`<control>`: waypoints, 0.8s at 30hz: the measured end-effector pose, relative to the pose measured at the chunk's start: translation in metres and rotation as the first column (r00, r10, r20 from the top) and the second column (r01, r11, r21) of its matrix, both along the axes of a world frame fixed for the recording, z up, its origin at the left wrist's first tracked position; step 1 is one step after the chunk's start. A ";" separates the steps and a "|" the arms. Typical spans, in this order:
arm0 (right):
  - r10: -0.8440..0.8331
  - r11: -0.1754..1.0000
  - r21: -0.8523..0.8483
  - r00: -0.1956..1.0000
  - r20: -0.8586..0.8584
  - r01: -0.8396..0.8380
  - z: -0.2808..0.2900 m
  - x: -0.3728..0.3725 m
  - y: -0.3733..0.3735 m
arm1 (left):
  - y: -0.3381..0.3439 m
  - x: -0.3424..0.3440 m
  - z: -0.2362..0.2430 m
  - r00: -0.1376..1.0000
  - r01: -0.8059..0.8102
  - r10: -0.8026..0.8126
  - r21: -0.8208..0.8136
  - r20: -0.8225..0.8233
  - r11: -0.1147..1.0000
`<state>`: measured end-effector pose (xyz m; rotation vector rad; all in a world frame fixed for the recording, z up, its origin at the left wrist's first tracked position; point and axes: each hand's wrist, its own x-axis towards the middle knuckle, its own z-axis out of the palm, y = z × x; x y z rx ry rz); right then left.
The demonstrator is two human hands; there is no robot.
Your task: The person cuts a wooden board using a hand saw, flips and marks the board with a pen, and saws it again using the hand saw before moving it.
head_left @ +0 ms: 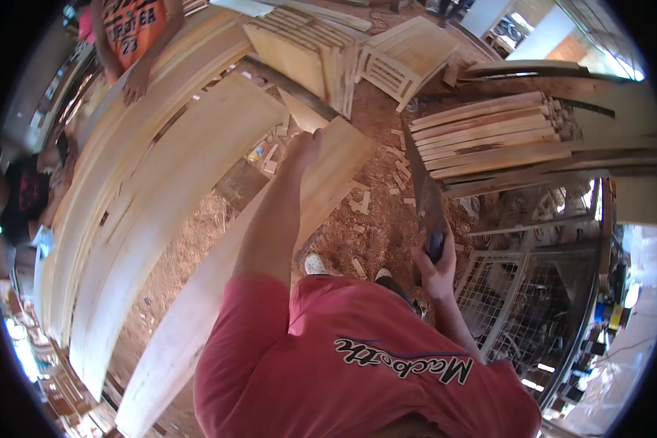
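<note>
Left hand [304, 150], outstretched toward twelve o'clock, curls against a board [339, 164], grip unclear; right hand [438, 271], at four, clasps a handsaw [426, 197].

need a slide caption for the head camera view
Right hand holding a handsaw, left hand on a long wooden plank, above a floor littered with wood scraps.

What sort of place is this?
It looks like a woodworking shop, perhaps a carpenter's: the person's right hand holds a handsaw, long wide planks stretch along the left, and small wood offcuts lie scattered about.
</note>
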<state>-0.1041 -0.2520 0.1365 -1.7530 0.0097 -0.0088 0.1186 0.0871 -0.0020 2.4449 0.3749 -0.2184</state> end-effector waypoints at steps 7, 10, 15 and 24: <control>-0.183 0.974 0.123 0.980 -0.083 0.192 0.007 -0.022 -0.018 | -0.037 0.077 -0.019 0.992 0.085 -0.084 -0.004 0.094 0.996; -0.207 0.966 0.118 0.964 -0.167 0.228 -0.002 -0.038 -0.034 | -0.035 0.065 -0.025 0.997 0.070 -0.072 0.060 0.021 0.996; -0.148 0.980 0.119 0.983 -0.113 0.161 -0.013 -0.057 -0.061 | -0.035 0.028 -0.009 0.997 0.071 -0.075 0.173 0.019 0.982; 0.185 0.959 0.235 0.979 -0.089 -0.159 -0.004 -0.022 -0.074 | -0.014 -0.005 -0.019 0.998 0.047 -0.053 0.222 0.019 0.974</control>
